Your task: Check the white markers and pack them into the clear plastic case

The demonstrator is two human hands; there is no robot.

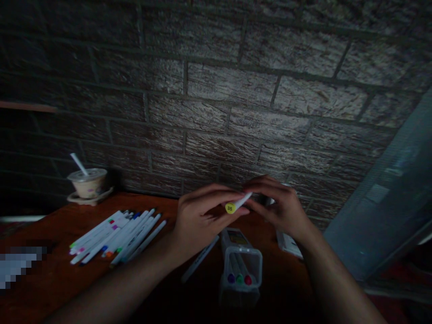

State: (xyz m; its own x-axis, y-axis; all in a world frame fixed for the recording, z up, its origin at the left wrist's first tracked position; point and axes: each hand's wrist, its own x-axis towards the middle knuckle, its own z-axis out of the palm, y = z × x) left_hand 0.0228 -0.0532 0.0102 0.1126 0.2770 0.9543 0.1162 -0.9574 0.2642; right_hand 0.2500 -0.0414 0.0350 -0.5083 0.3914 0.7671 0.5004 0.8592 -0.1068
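left hand (197,218): closed round the yellow-capped marker (239,203)
right hand (281,208): pinched on its far end
marker case (241,265): parked on the bench (158,204) below

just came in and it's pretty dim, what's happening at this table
A person holds a white marker with a yellow end cap numbered 35 between both hands. The left hand grips the cap end and the right hand the other end, above a reddish table. Below them is a clear case holding three markers, with a loose marker beside it. A row of markers lies to the left, and a cup with a straw stands at the back.
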